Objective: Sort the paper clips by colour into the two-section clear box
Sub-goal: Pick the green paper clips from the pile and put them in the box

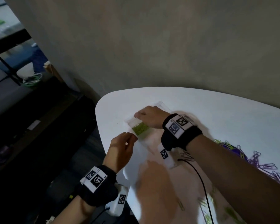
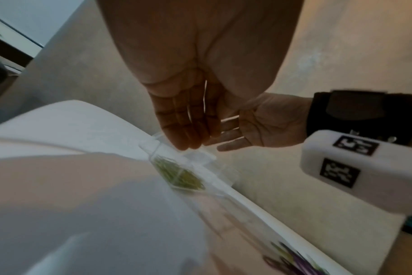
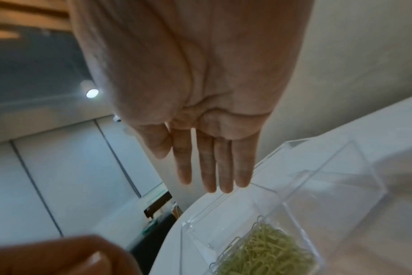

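Hovering over the clear box point(image 1: 164, 106), the right hand point(image 1: 149, 116) is seen with fingers straight and together, nothing gripped; likely just emptied or steadying the box. The near section holds a heap of green clips point(image 1: 140, 127); the far section is covered by that hand, contents not determinable. The left hand point(image 1: 122, 148) is kept at the box's 7 o'clock, fingers loosely curled, nothing seen in them; probably bracing the box near the table point(image 1: 217, 110) edge. The unsorted pile of purple and green clips point(image 1: 252, 157) is left at 4 o'clock, well apart. Sorting judged mid-way.
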A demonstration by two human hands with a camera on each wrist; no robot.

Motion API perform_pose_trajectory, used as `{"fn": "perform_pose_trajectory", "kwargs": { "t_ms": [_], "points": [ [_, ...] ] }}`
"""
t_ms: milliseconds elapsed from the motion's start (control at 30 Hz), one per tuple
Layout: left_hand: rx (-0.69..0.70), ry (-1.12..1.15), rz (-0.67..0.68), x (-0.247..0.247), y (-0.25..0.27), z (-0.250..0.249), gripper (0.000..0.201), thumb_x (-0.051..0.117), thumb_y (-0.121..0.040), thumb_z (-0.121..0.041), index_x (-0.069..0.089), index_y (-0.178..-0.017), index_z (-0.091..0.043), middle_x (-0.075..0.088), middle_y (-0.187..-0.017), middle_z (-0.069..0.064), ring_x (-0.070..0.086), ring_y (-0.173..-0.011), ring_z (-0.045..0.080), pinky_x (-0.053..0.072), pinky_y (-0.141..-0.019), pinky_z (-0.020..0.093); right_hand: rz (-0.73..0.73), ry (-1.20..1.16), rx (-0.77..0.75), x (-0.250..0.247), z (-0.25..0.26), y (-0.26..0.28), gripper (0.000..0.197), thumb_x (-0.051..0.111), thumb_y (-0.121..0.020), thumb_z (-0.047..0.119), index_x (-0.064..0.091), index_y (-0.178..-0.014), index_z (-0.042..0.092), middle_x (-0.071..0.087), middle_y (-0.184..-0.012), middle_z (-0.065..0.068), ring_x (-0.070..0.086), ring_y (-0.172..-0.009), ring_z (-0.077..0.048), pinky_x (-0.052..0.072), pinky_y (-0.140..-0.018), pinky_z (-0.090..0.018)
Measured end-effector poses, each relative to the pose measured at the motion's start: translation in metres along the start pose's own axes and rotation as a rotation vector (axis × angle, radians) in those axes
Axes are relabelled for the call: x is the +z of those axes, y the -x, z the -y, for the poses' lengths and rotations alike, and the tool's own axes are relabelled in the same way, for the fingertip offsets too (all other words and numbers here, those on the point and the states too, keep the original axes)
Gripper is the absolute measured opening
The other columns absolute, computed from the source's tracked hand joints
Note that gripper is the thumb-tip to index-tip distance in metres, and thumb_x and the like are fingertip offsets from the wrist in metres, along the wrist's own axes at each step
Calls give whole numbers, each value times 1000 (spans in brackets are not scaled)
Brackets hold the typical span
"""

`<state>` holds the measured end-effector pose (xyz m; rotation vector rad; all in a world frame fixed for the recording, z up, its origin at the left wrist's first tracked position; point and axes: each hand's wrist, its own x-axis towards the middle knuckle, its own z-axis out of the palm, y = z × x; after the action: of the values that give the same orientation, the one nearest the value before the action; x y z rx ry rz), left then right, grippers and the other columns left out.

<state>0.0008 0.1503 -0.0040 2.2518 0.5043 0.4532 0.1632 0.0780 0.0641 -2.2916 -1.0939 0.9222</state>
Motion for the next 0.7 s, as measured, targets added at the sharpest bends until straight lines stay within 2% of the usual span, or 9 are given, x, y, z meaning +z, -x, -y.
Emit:
{"fn": "perform_pose_trajectory", "kwargs": {
  "t_ms": [67,100,200,300,400,467,567,633,700],
  "points": [
    [35,-50,127,11,14,-16,21,49,-94,-17,69,-87,-12,67,-83,-3,59,-73,8,47,-67,17,-82,-112,-51,-7,-13,26,38,36,-100,32,63,-119,11,62,-126,-7,55,-118,-21,40,-97,-30],
    [69,-92,229,17,22,-24,18,52,-93,-16,69,-89,-14,67,-84,-4,60,-74,8,45,-68,15,-130,-183,-65,-11,-21,43,36,37,-100,30,62,-121,13,63,-125,-5,56,-117,-19,40,-96,-26],
    [147,-253,648,37,49,-47,11,59,-88,-24,68,-92,-19,68,-86,-4,58,-71,7,44,-69,15,-196,-290,-27,-14,-60,102,30,42,-100,26,65,-115,13,68,-109,-5,65,-100,-17,47,-78,-18],
    [178,-394,901,63,77,-69,20,57,-83,-32,66,-91,-15,67,-90,2,60,-81,17,45,-74,22,-212,-141,44,-5,-107,169,25,53,-94,32,68,-106,15,69,-95,0,64,-87,-11,45,-72,-17],
    [220,-420,889,98,96,-91,13,54,-84,-21,60,-86,-10,63,-92,9,57,-84,24,44,-75,30,-47,83,127,18,-143,229,22,64,-87,37,70,-93,17,64,-82,9,52,-70,3,37,-60,-12],
    [251,-418,838,117,98,-103,12,54,-85,-17,61,-87,-8,62,-93,10,57,-86,26,39,-72,28,104,180,211,41,-158,259,27,70,-81,43,71,-87,16,56,-72,14,49,-63,2,36,-56,-14],
    [294,-361,734,139,88,-107,14,60,-85,-18,64,-97,-12,59,-97,8,58,-88,27,42,-73,29,137,205,300,76,-171,292,29,75,-72,48,63,-73,22,57,-71,12,53,-65,-6,40,-55,-20],
    [402,-269,639,154,80,-109,25,59,-82,-15,62,-107,-15,59,-101,12,58,-90,30,49,-76,35,87,231,319,93,-179,303,33,74,-74,46,61,-90,21,60,-90,4,58,-84,-16,43,-64,-25],
    [507,-207,660,169,74,-114,41,45,-82,-14,54,-121,-20,58,-116,17,57,-103,33,50,-86,42,2,254,321,103,-188,307,36,67,-82,35,57,-111,16,59,-110,-7,56,-104,-27,45,-79,-32]
  ]
}}
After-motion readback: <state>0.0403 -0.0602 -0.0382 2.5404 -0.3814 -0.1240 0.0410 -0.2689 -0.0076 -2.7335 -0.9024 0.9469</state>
